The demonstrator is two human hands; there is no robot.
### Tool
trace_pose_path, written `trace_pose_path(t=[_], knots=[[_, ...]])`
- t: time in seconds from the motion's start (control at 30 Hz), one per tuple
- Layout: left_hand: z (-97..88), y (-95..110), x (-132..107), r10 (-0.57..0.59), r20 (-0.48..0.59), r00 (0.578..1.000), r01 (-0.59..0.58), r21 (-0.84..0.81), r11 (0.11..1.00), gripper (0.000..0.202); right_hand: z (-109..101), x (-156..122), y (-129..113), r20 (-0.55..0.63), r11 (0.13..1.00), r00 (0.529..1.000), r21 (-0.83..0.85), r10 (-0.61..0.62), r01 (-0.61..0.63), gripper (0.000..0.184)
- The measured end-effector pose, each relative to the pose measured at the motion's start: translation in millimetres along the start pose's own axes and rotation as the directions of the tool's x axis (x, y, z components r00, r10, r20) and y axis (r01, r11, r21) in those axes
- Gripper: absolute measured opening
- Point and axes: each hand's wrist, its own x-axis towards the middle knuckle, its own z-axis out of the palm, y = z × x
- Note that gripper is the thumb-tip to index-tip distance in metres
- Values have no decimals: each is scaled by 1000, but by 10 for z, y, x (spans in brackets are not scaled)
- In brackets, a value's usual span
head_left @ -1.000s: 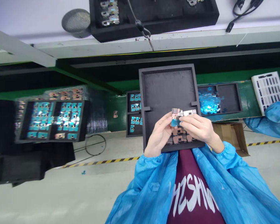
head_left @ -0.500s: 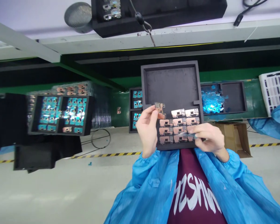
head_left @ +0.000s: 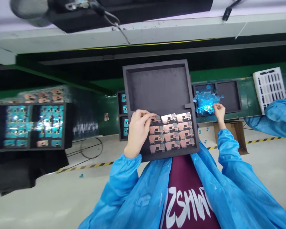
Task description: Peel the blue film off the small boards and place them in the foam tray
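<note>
Taking the large black tray (head_left: 158, 86) as landmark: the circuit board (head_left: 156, 119) is lying inside its near half, at the left end of the farthest row of boards (head_left: 169, 136). Its long axis is running roughly crosswise, parallel to the tray's far wall. The left hand (head_left: 138, 127) is resting over the tray's left wall and is sitting much the nearer; its thumb and forefinger are meeting at the board's far left corner, and whether they are gripping it cannot be told. The board is thus lying on the tray-centre side of those fingertips. The right hand (head_left: 219, 111) is hovering beyond the tray's right wall, at the blue film pieces (head_left: 206, 101), fingertips bunching together; whether a piece is being held cannot be told.
</note>
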Motion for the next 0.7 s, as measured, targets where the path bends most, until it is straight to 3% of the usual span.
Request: trace_pose_path(t=[0.1, 0.2, 0.3, 0.37, 0.43, 0.47, 0.53, 0.6, 0.63, 0.7], knots=[[8, 31, -46, 25, 1, 1000, -25, 53, 998, 27, 139, 195, 197, -11, 993, 999, -110, -44, 43, 33], [-2, 127, -98, 37, -18, 999, -36, 75, 997, 26, 274, 348, 317, -56, 956, 998, -293, -24, 7, 35], [-109, 217, -188, 24, -120, 992, -17, 56, 998, 25, 354, 426, 355, -69, 936, 998, -350, 13, -37, 28], [-245, 195, -281, -38, -250, 968, 50, 42, 998, 23, 375, 423, 313, -83, 921, 996, -386, 25, -55, 27], [-389, 49, -400, -150, -416, 897, 173, 18, 985, 20, 388, 378, 210, -106, 898, 994, -433, 29, -73, 26], [-444, -76, -467, -223, -501, 836, 252, -11, 968, 20, 396, 344, 138, -118, 886, 993, -457, 23, -75, 25], [-495, -420, -610, -395, -623, 675, 417, -120, 901, 24, 417, 264, -28, -137, 867, 990, -495, -13, -58, 23], [-452, -847, -748, -591, -610, 528, 575, -255, 778, 29, 438, 189, -186, -144, 860, 987, -511, -70, -13, 22], [-396, -1070, -805, -688, -542, 483, 656, -296, 694, 30, 444, 160, -244, -143, 860, 985, -511, -98, 11, 22], [-226, -1490, -875, -812, -383, 442, 762, -318, 564, 24, 425, 120, -290, -132, 860, 979, -507, -155, 68, 25]])
